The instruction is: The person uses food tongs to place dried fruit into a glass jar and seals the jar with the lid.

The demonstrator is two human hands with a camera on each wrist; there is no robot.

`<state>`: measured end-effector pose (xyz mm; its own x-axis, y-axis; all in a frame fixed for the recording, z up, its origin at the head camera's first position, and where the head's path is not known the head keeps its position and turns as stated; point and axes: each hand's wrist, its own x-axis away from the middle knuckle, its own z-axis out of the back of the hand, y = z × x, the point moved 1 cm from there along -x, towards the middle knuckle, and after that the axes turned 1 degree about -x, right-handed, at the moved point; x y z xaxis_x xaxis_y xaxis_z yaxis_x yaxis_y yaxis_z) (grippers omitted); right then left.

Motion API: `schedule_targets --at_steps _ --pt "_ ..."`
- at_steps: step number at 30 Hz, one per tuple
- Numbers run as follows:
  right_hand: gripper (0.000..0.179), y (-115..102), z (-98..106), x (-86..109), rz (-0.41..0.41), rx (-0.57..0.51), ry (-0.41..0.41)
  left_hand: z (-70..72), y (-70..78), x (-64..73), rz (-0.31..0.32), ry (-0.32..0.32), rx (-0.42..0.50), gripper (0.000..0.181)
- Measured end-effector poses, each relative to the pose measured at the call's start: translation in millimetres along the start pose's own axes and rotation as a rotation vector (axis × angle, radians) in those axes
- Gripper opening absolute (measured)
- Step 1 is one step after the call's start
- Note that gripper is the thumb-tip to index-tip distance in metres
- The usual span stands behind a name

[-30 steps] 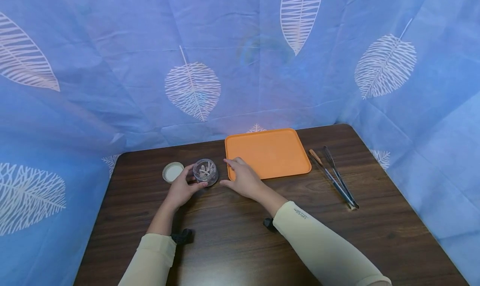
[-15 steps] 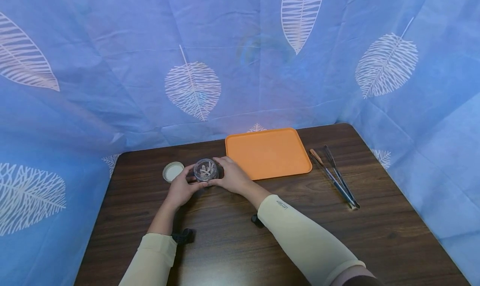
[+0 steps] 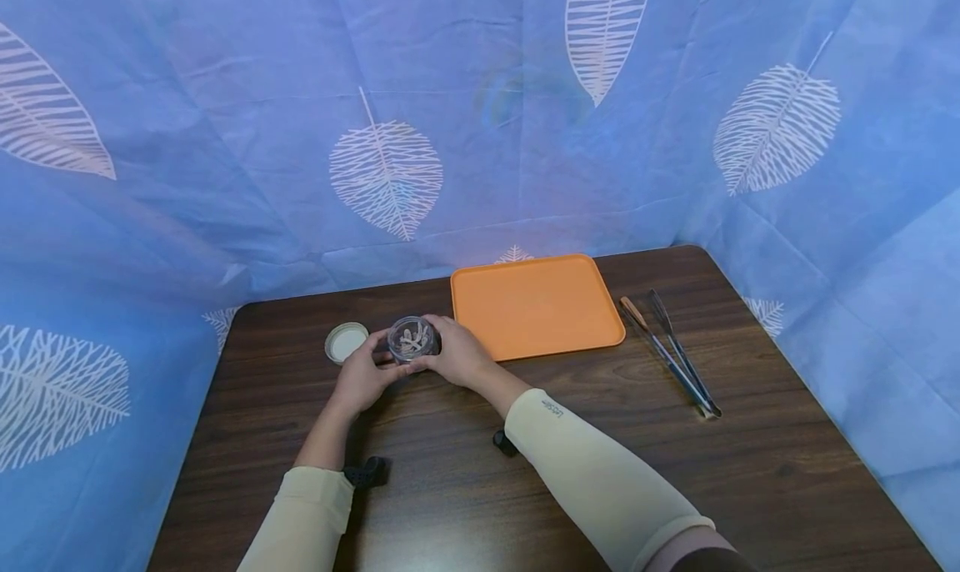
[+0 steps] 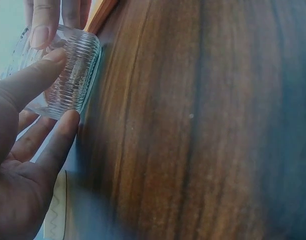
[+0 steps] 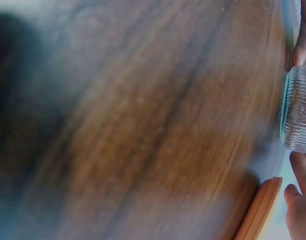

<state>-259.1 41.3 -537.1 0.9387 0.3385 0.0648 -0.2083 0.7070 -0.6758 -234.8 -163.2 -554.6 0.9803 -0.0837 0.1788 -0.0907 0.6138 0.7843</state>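
Note:
A clear glass jar [image 3: 411,339] with ribbed sides stands upright on the dark wooden table, its mouth uncovered and several small pale pieces inside. From the left, my left hand [image 3: 363,378] grips it with thumb at the near side and fingers around the far side. My right hand [image 3: 459,353] holds the opposite side, its thumb close to the left thumb. Fingers of both hands press the ribbed jar [image 4: 75,75] in the left wrist view. In the right wrist view, the jar [image 5: 299,110] shows at the right edge between fingers. Left of the jar lies a round lid [image 3: 347,343], pale inside up.
An orange tray [image 3: 537,305] lies just right of the jar at the table's back edge. Farther right rest metal tongs [image 3: 670,362] with one brown tip. A blue leaf-patterned curtain [image 3: 480,155] hangs behind the table [image 3: 450,505].
My right hand has moved left from beside the tray's corner and taken hold of the jar's right side. My left hand has kept its grip, and the jar has barely moved.

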Motion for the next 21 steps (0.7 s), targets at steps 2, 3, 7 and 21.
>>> schedule_targets --at_steps 2,3,7,21 --pt "0.085 0.0 0.2 0.0 -0.007 0.0 -0.008 -0.4 0.3 0.2 -0.001 0.006 -0.009 0.087" --pt "0.084 -0.1 0.4 0.1 -0.007 0.001 -0.01 -0.5 0.6 0.3 -0.001 0.008 -0.013 0.087" --pt "0.084 0.6 0.5 0.4 -0.008 0.008 -0.015 -1.4 2.6 1.8 -0.004 0.012 -0.02 0.086" --pt "0.088 -0.5 0.1 1.0 -0.011 0.031 -0.019 5.5 -8.3 13.9 -0.08 0.096 -0.054 0.073"
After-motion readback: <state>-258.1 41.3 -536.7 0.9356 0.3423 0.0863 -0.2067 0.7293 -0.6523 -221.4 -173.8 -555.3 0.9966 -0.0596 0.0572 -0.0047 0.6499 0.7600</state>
